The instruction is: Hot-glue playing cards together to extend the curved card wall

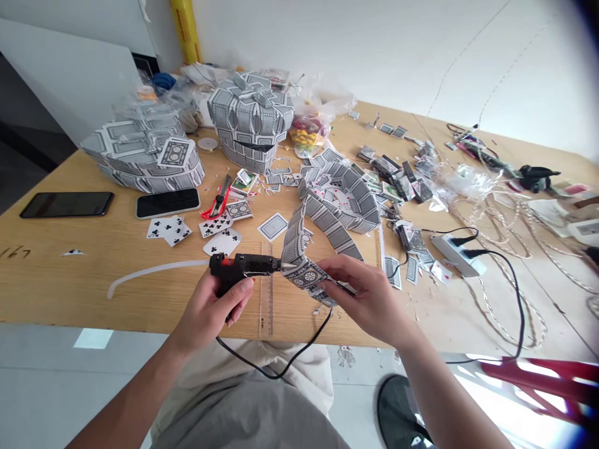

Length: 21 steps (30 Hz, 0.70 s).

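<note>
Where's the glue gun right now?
In the head view, the glue gun is just left of centre, gripped in the left hand, its nozzle pointing at the card strip in the right hand.

The hands (369,299) partly hide the glue gun (241,265) and card strip (294,243).

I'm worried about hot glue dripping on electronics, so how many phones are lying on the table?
2: a dark-edged phone near the left edge of the table, and a pale-edged phone just right of it. Others may be hidden.
</note>
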Each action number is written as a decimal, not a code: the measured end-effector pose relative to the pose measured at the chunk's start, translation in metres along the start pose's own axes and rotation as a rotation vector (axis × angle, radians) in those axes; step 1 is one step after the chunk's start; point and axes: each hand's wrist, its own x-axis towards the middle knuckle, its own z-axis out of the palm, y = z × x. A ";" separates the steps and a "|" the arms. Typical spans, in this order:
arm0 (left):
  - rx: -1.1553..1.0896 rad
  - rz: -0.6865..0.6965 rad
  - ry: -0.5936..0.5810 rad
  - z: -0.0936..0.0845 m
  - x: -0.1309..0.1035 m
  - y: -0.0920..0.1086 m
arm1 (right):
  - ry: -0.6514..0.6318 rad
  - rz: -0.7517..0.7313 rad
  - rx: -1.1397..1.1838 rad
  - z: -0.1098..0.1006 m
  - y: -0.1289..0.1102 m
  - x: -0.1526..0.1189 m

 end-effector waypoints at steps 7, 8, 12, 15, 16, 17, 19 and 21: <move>0.007 0.012 -0.010 0.002 0.000 -0.001 | 0.002 -0.012 0.003 -0.001 -0.003 0.001; 0.016 0.016 -0.009 0.003 0.001 0.000 | 0.002 -0.013 0.005 -0.001 -0.003 0.001; 0.016 0.016 -0.010 0.002 0.002 0.000 | -0.002 -0.007 0.008 -0.002 -0.002 0.000; -0.014 0.009 -0.031 0.001 0.001 -0.001 | -0.005 -0.003 0.001 -0.002 0.000 0.000; -0.021 0.009 -0.032 0.001 0.001 -0.002 | -0.005 -0.003 -0.003 -0.002 0.000 0.000; -0.024 0.010 -0.031 0.001 0.001 -0.002 | -0.005 -0.003 -0.009 -0.002 0.000 0.000; -0.028 0.013 -0.024 0.001 0.000 -0.001 | -0.002 0.000 -0.018 -0.002 0.000 0.000; -0.033 0.016 -0.018 0.002 0.000 0.001 | 0.000 0.002 -0.022 -0.002 0.000 0.000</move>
